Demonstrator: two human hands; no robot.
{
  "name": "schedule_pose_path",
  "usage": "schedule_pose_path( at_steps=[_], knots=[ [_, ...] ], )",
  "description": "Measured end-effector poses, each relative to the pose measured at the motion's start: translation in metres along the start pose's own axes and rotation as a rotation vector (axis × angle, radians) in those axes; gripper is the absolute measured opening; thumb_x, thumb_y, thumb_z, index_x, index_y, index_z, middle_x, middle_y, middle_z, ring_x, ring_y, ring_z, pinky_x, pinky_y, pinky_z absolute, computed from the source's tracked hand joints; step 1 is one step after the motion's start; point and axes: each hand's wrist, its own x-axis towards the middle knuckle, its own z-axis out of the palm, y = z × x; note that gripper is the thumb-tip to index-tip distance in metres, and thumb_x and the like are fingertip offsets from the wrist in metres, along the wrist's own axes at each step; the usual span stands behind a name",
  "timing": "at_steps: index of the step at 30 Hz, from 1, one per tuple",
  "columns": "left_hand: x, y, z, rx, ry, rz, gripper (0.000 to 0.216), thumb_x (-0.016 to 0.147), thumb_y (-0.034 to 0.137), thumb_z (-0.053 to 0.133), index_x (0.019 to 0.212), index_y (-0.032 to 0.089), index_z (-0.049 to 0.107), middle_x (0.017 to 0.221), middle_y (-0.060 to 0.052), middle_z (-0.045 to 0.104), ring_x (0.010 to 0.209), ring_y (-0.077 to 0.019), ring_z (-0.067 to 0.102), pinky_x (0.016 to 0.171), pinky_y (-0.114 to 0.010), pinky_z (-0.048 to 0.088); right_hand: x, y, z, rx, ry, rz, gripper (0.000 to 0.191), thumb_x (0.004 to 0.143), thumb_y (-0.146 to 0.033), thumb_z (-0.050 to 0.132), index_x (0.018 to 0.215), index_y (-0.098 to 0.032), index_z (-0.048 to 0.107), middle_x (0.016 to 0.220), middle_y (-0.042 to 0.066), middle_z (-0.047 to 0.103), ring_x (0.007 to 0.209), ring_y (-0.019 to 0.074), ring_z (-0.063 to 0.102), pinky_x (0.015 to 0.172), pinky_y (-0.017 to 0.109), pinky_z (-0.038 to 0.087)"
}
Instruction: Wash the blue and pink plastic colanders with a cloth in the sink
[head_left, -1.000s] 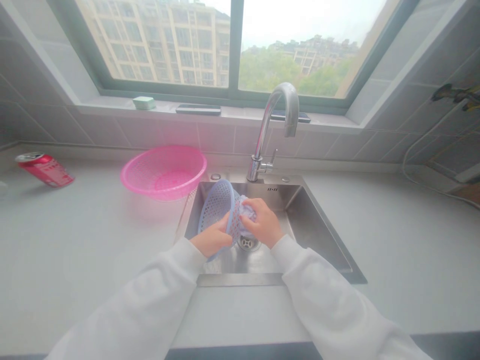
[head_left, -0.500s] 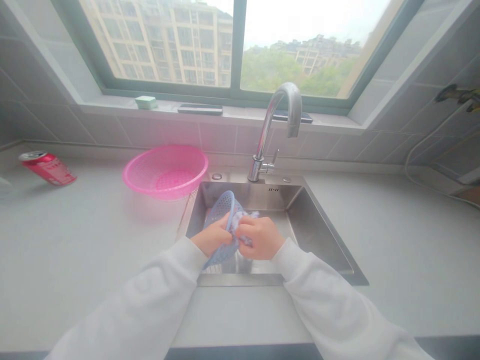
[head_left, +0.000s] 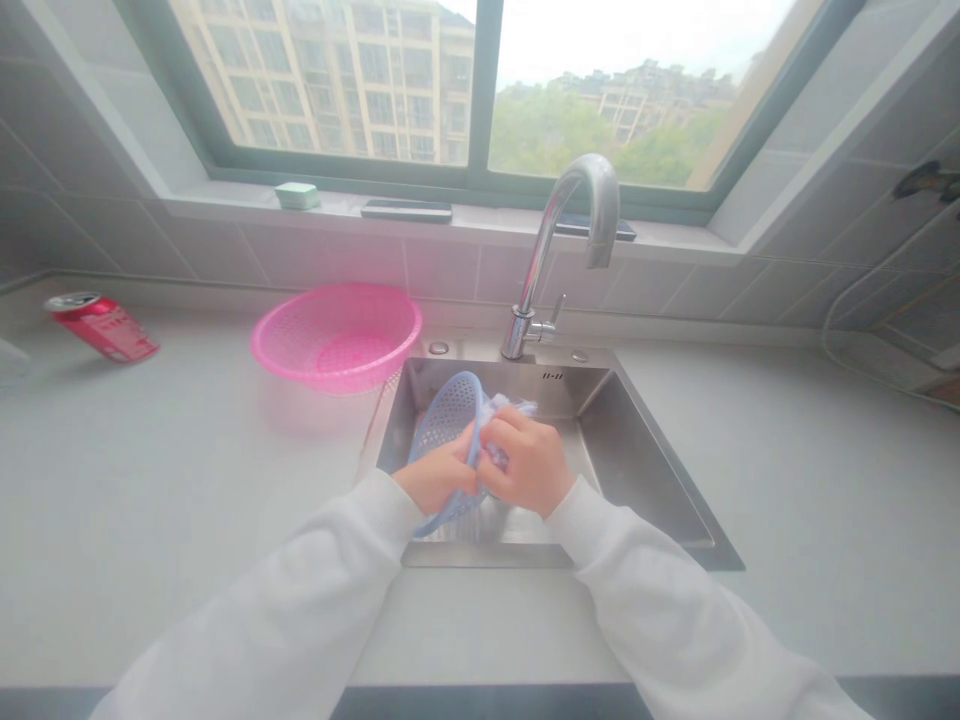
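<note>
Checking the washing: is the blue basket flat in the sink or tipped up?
Tipped up on edge: the left hand grips the rim of the blue basket, the right hand presses a cloth against it.

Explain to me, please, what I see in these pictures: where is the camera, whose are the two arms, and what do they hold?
There is no machine here. A person wears a camera on the head, and it looks forward and down, so the two white sleeves are that person's own arms.

The left hand grips the rim of a blue basket, tilted on its edge over the steel sink. The right hand presses a pale cloth against the basket, its fingers closed on the cloth. The tap stands behind, and no water shows.

On the grey counter, a pink basket sits left of the sink, and a red can lies on its side farther left.
</note>
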Motion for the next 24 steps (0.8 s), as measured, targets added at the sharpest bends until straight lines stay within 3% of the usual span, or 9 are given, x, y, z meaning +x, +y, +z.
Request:
schedule_pose_path(
  at_steps=[3, 6, 9, 12, 15, 18, 21, 24],
  knots=[
    [-0.003, 0.012, 0.002, -0.188, 0.039, 0.027, 0.07, 0.055, 0.006, 0.06, 0.122, 0.025, 0.063, 0.087, 0.0, 0.065, 0.084, -0.0209, 0.063, 0.071, -0.03, 0.048, -0.009, -0.014, 0.001, 0.045, -0.024, -0.182, 0.01, 0.077, -0.027, 0.054, 0.075, -0.022, 0.062, 0.074, 0.001, 0.061, 0.061, 0.0138, 0.049, 0.058, 0.028, 0.03],
    [-0.006, 0.026, 0.005, -0.347, 0.076, 0.018, 0.053, 0.067, 0.019, 0.066, 0.12, 0.024, 0.064, 0.089, -0.002, 0.068, 0.083, -0.0225, 0.066, 0.073, -0.034, 0.053, -0.016, -0.024, 0.006, 0.075, -0.017, -0.403, 0.009, 0.073, -0.027, 0.053, 0.068, -0.022, 0.059, 0.066, -0.001, 0.055, 0.053, 0.0128, 0.039, 0.052, 0.029, 0.023],
    [-0.007, 0.029, 0.007, -0.363, 0.123, 0.009, 0.046, 0.075, 0.026, 0.07, 0.121, 0.022, 0.066, 0.098, -0.003, 0.072, 0.093, -0.0226, 0.069, 0.083, -0.033, 0.054, -0.017, -0.026, 0.012, 0.044, 0.081, -0.465, 0.011, 0.074, -0.027, 0.053, 0.065, -0.022, 0.056, 0.062, -0.002, 0.052, 0.049, 0.0123, 0.035, 0.05, 0.03, 0.019],
    [-0.005, 0.021, 0.007, -0.296, 0.131, -0.06, 0.04, 0.085, 0.041, 0.071, 0.118, 0.019, 0.067, 0.101, -0.006, 0.073, 0.099, -0.0229, 0.069, 0.088, -0.032, 0.053, -0.012, -0.019, 0.011, 0.003, 0.203, -0.353, 0.013, 0.079, -0.024, 0.054, 0.066, -0.022, 0.058, 0.064, -0.002, 0.056, 0.052, 0.012, 0.044, 0.051, 0.029, 0.026],
    [-0.003, 0.012, 0.006, -0.218, 0.081, -0.045, 0.053, 0.084, 0.051, 0.073, 0.125, 0.018, 0.064, 0.104, -0.008, 0.073, 0.098, -0.0234, 0.069, 0.086, -0.033, 0.052, -0.004, -0.004, 0.006, 0.0, 0.301, -0.19, 0.014, 0.081, -0.022, 0.054, 0.069, -0.022, 0.061, 0.072, 0.0, 0.065, 0.061, 0.0122, 0.057, 0.056, 0.026, 0.035],
    [-0.004, 0.008, 0.005, -0.129, -0.052, -0.052, 0.073, 0.075, 0.031, 0.082, 0.142, 0.025, 0.054, 0.111, -0.006, 0.072, 0.096, -0.0205, 0.068, 0.088, -0.032, 0.049, 0.004, 0.011, 0.0, -0.007, 0.349, -0.013, 0.015, 0.083, -0.024, 0.054, 0.073, -0.022, 0.065, 0.078, 0.001, 0.069, 0.067, 0.0136, 0.062, 0.06, 0.026, 0.039],
    [-0.006, 0.008, 0.003, -0.006, -0.113, -0.085, 0.101, 0.06, 0.001, 0.074, 0.152, 0.032, 0.044, 0.117, -0.003, 0.071, 0.101, -0.0204, 0.067, 0.091, -0.031, 0.046, 0.009, 0.024, -0.002, 0.006, 0.377, 0.167, 0.018, 0.083, -0.03, 0.053, 0.074, -0.022, 0.066, 0.081, 0.002, 0.07, 0.073, 0.0165, 0.064, 0.063, 0.027, 0.041],
    [-0.007, 0.008, 0.003, 0.034, -0.104, -0.067, 0.108, 0.057, -0.004, 0.063, 0.155, 0.035, 0.039, 0.127, -0.003, 0.069, 0.114, -0.0239, 0.064, 0.097, -0.034, 0.043, 0.015, 0.037, -0.002, 0.058, 0.382, 0.36, 0.022, 0.081, -0.037, 0.052, 0.078, -0.023, 0.068, 0.083, 0.003, 0.07, 0.077, 0.0195, 0.063, 0.069, 0.03, 0.042]
  ],
)
